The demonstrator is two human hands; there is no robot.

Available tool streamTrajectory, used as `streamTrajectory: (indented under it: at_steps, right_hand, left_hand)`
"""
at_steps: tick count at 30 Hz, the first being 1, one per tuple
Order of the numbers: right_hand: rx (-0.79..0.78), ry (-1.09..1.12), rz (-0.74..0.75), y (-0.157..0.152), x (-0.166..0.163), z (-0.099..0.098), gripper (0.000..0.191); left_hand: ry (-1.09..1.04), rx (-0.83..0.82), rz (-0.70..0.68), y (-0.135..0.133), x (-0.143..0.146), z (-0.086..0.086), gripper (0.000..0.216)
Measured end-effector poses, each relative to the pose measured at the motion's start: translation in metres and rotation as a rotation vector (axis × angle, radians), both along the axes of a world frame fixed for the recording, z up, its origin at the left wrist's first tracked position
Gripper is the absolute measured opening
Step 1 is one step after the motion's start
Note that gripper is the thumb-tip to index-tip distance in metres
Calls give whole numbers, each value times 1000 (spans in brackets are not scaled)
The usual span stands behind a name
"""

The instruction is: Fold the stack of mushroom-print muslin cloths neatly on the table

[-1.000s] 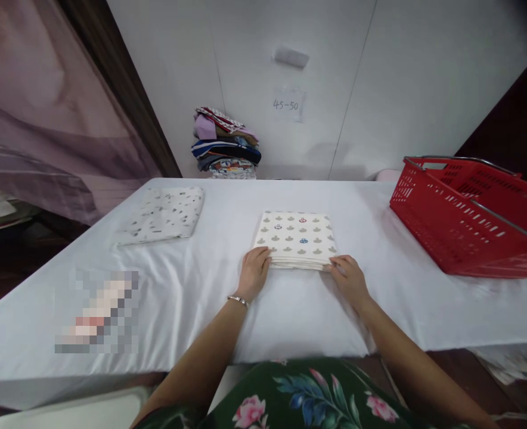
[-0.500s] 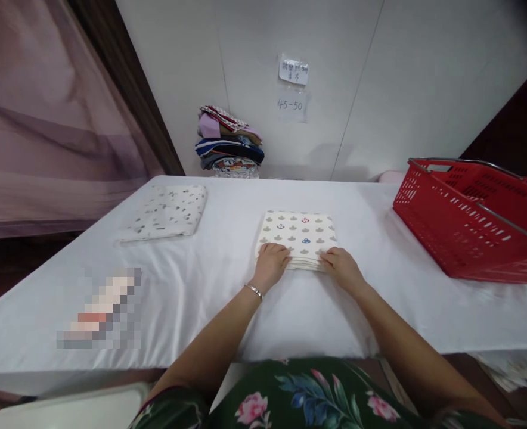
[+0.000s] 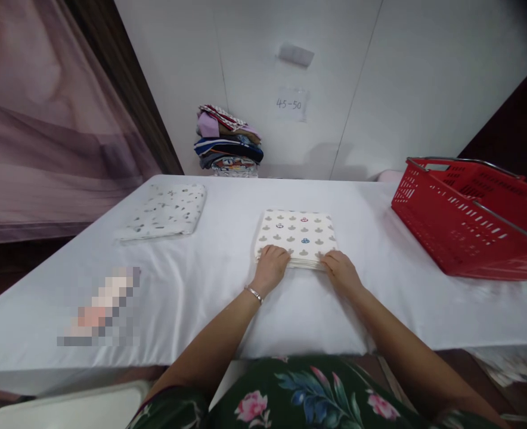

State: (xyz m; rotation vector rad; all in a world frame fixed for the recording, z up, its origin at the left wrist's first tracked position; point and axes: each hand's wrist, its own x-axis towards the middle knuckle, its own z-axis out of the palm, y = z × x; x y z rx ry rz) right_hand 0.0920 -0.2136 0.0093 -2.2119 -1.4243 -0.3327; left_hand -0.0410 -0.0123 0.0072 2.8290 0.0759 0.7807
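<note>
A folded cream cloth (image 3: pixel 297 232) with rows of small grey, red and blue motifs lies in the middle of the white-covered table (image 3: pixel 228 298). My left hand (image 3: pixel 271 266), with a thin bracelet at the wrist, grips the cloth's near left edge with curled fingers. At the near right edge my right hand (image 3: pixel 340 271) does the same. Both hands rest on the table and the cloth lies flat between them.
A second folded cloth (image 3: pixel 167 211) with grey specks lies at the far left of the table. A red plastic basket (image 3: pixel 473 217) stands at the right. A pile of folded fabrics (image 3: pixel 228 143) sits against the white wall behind. A blurred patch covers something at the near left.
My hands have moved inward from the cloth's near corners onto its near edge. The cloth has stayed in place.
</note>
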Motion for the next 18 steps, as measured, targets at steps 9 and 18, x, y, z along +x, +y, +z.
streamTrajectory:
  at_steps: [9, 18]
  right_hand:
    - [-11, 21, 8, 0, 3, -7, 29]
    - [23, 17, -8, -1, 1, -10, 29]
  left_hand:
    - [15, -72, -21, 3, -4, -4, 17]
    - [36, -55, -15, 6, -3, -3, 23]
